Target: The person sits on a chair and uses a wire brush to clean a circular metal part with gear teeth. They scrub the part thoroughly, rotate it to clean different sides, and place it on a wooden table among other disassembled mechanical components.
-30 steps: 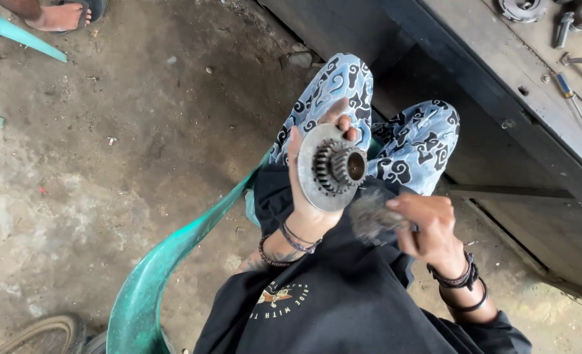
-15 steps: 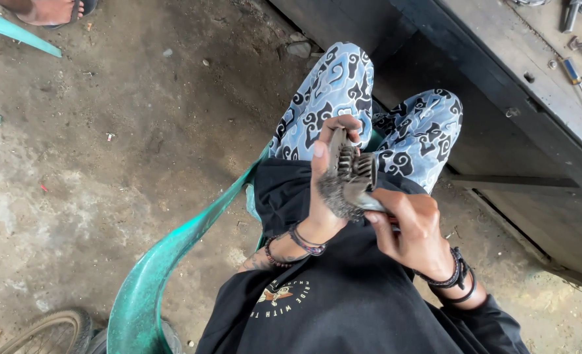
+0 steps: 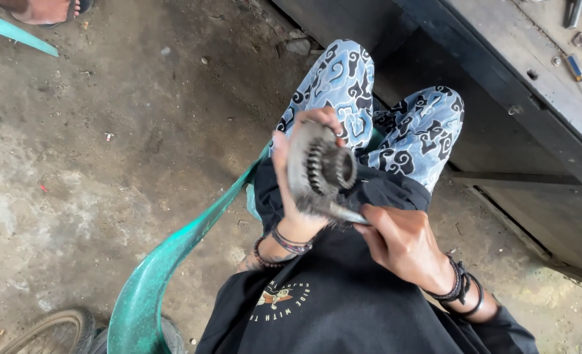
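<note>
Left hand [image 3: 297, 196] is gripping a greasy gear disc [image 3: 317, 169] over the lap, right hand [image 3: 399, 239] pinching a small brush [image 3: 343, 213] against its lower edge, so cleaning's only partway, grime left.

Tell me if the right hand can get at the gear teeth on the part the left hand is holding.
Probably yes. The left hand grips the disc by its rim, leaving the gear bare and facing the right hand, whose brush already lies just below it.
</note>
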